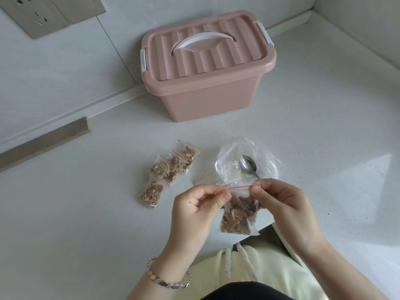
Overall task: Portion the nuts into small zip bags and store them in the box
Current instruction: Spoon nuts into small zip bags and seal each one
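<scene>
Red-lined zip bag (nut-filled) pinched: left hand, right hand.

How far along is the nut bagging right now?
Done: four filled bags lie on the counter. In hand: left hand and right hand pinch a fifth bag's red zip. Left: the big bag under the spoon looks nearly empty; the pink box is lidded, bags not yet inside.

Open counter lies between the closed box at the back edge and the filled bags, large bag and spoon near the front edge.
</scene>
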The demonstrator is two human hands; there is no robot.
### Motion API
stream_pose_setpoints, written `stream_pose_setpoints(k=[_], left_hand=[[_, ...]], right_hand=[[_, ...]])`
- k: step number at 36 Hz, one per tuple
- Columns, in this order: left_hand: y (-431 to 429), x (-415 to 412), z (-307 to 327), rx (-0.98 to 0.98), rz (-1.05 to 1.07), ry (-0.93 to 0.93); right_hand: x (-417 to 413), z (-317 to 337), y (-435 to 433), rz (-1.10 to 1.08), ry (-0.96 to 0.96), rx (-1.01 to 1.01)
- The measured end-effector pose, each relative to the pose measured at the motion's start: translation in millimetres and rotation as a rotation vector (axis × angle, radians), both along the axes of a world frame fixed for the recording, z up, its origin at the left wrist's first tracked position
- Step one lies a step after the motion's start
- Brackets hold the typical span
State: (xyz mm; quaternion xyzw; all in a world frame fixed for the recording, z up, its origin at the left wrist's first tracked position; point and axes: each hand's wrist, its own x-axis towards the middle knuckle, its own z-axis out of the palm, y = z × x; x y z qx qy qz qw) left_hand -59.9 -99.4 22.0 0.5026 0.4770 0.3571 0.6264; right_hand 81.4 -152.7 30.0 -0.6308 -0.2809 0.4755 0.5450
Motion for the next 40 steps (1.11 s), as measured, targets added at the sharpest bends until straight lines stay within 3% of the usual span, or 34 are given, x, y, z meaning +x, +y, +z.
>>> stream_pose_setpoints(k=[11, 17, 30, 40], left_hand=[[1.7, -5.1, 2.6, 0.12, -0.083, 0.047], [-0.7, -6.6, 2.3, 0.158, -0.108, 0.067], [-1.1, -11.7, 3.1, 0.195, -0.162, 0.033], [3.7, -16.8, -0.3, 0.53, -0.259, 0.257]], right_hand=[[3.8, -0.2, 1.8, 0.111, -0.035, 0.045], [4.0, -4.1, 1.8, 0.323, -0.302, 0.124], [1.4, -8.9, 3.0, 0.327, -0.51, 0.286], [-2.4, -16.4, 1.9, 0.298, -0.611, 0.324]])
